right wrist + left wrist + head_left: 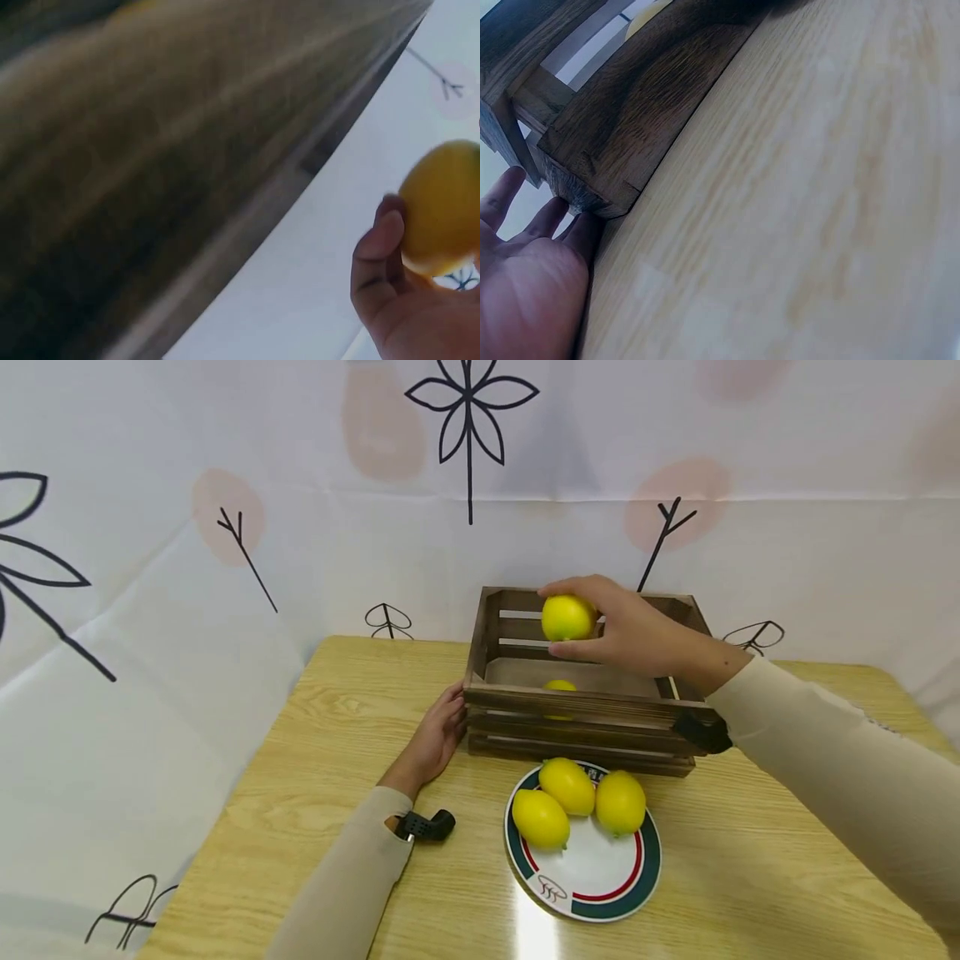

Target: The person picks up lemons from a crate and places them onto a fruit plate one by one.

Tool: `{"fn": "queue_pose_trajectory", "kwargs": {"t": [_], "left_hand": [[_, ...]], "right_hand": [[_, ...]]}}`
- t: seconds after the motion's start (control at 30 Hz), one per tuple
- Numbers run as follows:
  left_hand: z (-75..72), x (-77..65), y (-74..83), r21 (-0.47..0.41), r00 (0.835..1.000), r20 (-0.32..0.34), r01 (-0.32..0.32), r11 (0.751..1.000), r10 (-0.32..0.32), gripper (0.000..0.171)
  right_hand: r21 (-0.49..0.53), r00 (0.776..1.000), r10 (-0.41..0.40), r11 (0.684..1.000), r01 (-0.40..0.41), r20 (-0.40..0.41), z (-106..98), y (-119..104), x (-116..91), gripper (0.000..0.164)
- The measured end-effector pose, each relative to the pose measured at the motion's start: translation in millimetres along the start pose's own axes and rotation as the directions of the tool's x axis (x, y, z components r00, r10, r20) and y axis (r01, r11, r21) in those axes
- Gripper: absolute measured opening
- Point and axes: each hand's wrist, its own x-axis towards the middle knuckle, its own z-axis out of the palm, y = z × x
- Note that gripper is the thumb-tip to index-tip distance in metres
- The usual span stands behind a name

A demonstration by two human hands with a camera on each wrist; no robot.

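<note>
My right hand (630,625) grips a yellow lemon (567,617) above the open top of a dark wooden slatted crate (577,702). In the right wrist view, fingers and thumb curl round the same lemon (442,206). Inside the crate lies another lemon (559,687), partly hidden behind the front slats. My left hand (435,737) rests on the table with its fingertips against the crate's left side. The left wrist view shows the fingers (546,217) fairly straight, touching the lower corner of the crate (630,105).
In front of the crate stands a white plate with a green and red rim (654,868), bearing three lemons (567,787). Everything is on a light wooden table (300,827). A patterned white cloth (300,460) hangs behind it.
</note>
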Motion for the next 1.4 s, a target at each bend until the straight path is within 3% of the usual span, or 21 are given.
{"fn": "queue_pose_trajectory", "kwargs": {"t": [0.23, 0.77, 1.4], "left_hand": [[0.9, -1.3, 0.1, 0.009, 1.0, 0.004, -0.004, 1.0, 0.003, 0.044], [0.8, -3.3, -0.2, 0.014, 1.0, 0.005, 0.014, 1.0, -0.014, 0.045], [2.4, -1.0, 0.5, 0.011, 1.0, -0.002, 0.013, 1.0, -0.013, 0.045]], "right_hand": [[-0.013, 0.99, -0.032, 0.999, 0.031, -0.134, 9.7, -11.5, -26.9, 0.066], [0.066, 0.966, -0.094, 0.991, 0.113, -0.243, 34.6, -21.1, -75.8, 0.077], [0.049, 0.96, -0.113, 0.99, 0.13, -0.256, 66.6, -19.2, -116.5, 0.077]]}}
